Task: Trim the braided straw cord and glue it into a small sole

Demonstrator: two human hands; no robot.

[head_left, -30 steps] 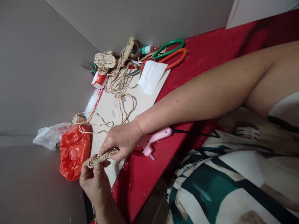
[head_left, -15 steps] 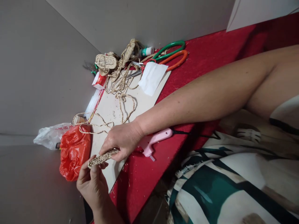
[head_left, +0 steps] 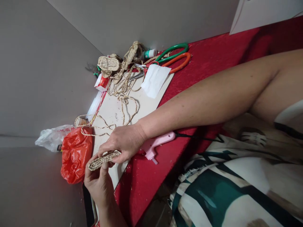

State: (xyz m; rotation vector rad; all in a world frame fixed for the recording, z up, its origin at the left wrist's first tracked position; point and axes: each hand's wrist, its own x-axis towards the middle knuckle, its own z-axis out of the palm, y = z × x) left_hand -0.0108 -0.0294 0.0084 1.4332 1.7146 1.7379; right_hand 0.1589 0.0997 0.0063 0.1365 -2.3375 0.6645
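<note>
A small flat oval coil of braided straw rope (head_left: 103, 160) is held over the board's near end. My left hand (head_left: 99, 181) pinches its lower end, thumb on the near side and fingers behind. At the other end, my right hand (head_left: 124, 142) is closed on the same coil, its thumb along the lower edge. Loose straw rope (head_left: 129, 97) lies in loops on the white board (head_left: 111, 107) beyond my hands. A pink glue gun (head_left: 157, 145) rests on the red cloth beside my right wrist, partly hidden by it.
An orange-red plastic bag (head_left: 77, 154) and a clear bag (head_left: 53, 137) stand left of my hands. Scissors with green and orange handles (head_left: 177, 64), a white tissue (head_left: 155, 81), a rope bundle (head_left: 108, 64) and a small bottle (head_left: 150, 53) lie along the grey wall.
My left hand has shifted slightly right and up along the coil, its thumb now farther from the coil's tip. The right hand keeps its hold almost unmoved.
</note>
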